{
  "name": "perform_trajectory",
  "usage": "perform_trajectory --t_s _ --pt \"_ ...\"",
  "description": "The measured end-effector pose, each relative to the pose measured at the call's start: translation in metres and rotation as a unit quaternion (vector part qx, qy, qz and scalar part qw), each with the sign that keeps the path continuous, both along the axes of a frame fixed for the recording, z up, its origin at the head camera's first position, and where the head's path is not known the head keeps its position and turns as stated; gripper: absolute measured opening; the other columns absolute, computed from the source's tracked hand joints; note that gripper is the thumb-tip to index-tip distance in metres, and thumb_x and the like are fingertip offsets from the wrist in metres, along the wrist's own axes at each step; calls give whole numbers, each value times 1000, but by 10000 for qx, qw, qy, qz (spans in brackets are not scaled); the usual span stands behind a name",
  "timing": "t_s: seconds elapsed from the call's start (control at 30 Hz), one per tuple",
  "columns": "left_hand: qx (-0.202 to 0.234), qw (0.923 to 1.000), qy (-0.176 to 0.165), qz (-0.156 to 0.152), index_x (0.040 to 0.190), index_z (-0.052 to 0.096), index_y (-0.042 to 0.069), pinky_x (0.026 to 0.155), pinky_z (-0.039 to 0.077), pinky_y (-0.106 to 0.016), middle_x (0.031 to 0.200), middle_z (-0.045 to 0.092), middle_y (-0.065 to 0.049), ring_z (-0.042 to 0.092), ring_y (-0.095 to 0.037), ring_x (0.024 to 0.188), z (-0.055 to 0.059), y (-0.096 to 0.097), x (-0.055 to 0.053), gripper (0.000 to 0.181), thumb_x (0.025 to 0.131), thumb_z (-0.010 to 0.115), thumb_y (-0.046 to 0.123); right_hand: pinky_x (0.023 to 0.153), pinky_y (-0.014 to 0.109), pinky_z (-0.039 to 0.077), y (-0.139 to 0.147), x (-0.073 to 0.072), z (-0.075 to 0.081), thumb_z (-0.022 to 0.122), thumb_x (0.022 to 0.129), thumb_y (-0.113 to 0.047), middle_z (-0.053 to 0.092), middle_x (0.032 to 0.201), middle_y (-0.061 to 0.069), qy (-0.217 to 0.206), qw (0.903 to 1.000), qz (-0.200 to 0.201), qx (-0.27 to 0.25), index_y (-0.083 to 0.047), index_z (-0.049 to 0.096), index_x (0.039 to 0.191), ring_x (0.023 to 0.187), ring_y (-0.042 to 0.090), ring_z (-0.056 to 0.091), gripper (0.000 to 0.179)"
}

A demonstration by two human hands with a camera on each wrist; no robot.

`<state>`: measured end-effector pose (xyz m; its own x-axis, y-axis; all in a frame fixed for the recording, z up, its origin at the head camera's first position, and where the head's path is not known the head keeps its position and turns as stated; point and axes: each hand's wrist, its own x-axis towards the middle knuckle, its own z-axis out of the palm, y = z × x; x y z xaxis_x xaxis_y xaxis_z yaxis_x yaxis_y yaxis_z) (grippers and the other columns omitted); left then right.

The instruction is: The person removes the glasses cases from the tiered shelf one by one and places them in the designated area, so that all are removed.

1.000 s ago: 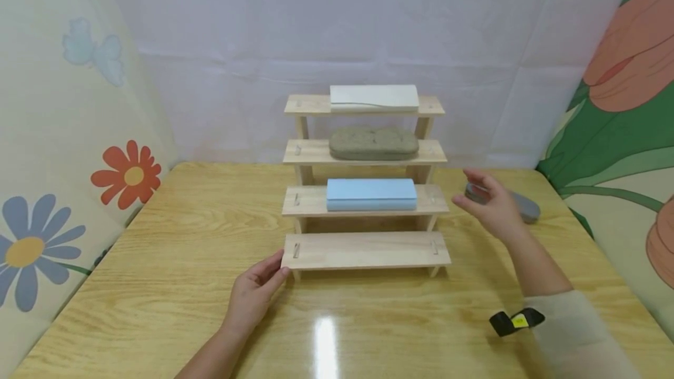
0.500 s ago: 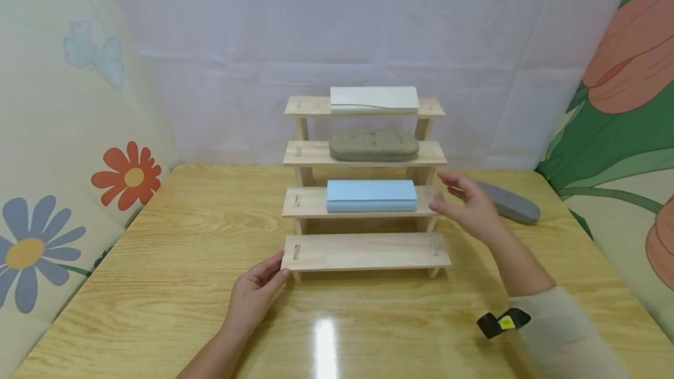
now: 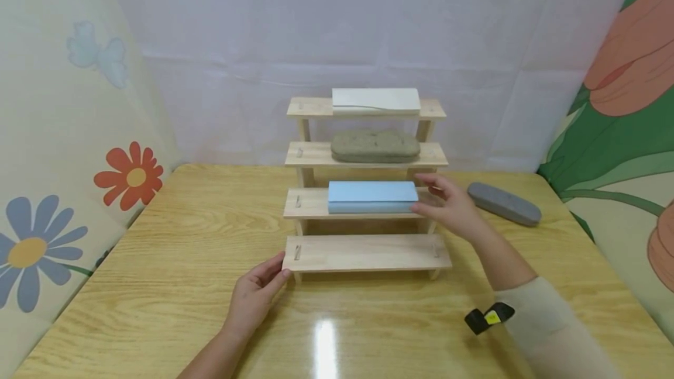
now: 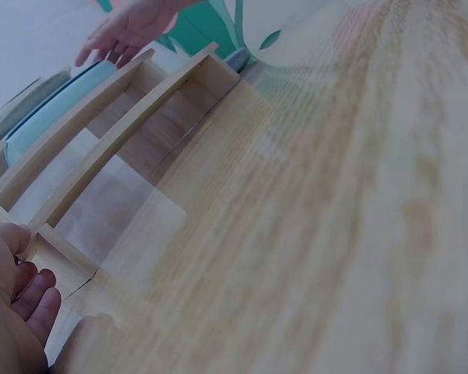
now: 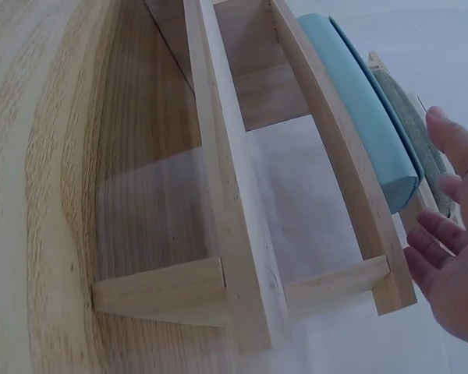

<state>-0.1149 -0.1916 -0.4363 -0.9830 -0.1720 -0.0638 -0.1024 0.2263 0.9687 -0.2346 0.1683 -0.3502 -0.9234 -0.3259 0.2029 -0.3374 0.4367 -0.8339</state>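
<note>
A stepped wooden display stand (image 3: pixel 365 253) carries a light blue glasses case (image 3: pixel 372 193) on its second tier from the bottom. Beside that case's right end is my right hand (image 3: pixel 454 210), thumb in front and fingers behind, loosely bent. In the right wrist view a gap shows between the thumb and the light blue case (image 5: pixel 359 101), so the hand grips nothing. My left hand (image 3: pixel 254 292) pinches the left end of the bottom shelf; the left wrist view shows the thumb and a bent index finger at its corner.
A fuzzy grey-green case (image 3: pixel 375 146) lies on the third tier, and a white case (image 3: pixel 375 100) on the top tier. On the table (image 3: pixel 210 221), right of the stand, rests a grey case (image 3: pixel 504 204). A white cloth backdrop (image 3: pixel 237 28) hangs behind.
My right hand has moved left, away from the grey case and up to the right end of the light blue case. The left hand stays at the bottom shelf's corner.
</note>
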Motion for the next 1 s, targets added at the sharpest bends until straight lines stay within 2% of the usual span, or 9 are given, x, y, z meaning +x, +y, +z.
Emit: perform_trajectory --t_s 0.13,0.37,0.57,0.7,1.0 --pt "-19 10000 -83 1 133 59 4 86 51 -10 136 60 -13 58 13 100 1 0 0 39 94 64 8 117 55 30 -5 -1 0 74 88 -13 45 146 19 -38 9999 135 65 -4 47 140 137 39 38 60" --pt "5 9999 -121 5 133 58 3 86 51 -10 136 60 -14 58 13 100 0 0 0 39 94 63 7 111 54 39 -14 -7 3 75 87 -12 45 145 20 -196 9988 454 68 0 47 140 137 40 42 62" --pt "34 10000 32 0 133 58 2 85 51 -10 136 60 -15 59 13 100 -2 -1 0 40 94 64 8 115 55 33 -22 -12 7 77 86 -20 39 151 17 -158 9974 488 498 -5 49 140 139 37 37 63" --pt "60 9999 145 -29 133 57 1 85 51 -9 135 59 -16 58 12 100 -2 -1 0 40 94 65 10 113 56 35 -27 -14 8 77 85 -22 40 151 16 -119 9963 454 720 -8 52 139 137 37 39 61" --pt "96 9999 140 -30 133 57 0 85 51 -9 136 59 -17 58 12 100 -2 -1 0 41 95 64 10 114 58 32 -36 -18 7 80 82 -30 41 149 13 -288 9936 320 1043 -15 56 136 136 37 39 61"
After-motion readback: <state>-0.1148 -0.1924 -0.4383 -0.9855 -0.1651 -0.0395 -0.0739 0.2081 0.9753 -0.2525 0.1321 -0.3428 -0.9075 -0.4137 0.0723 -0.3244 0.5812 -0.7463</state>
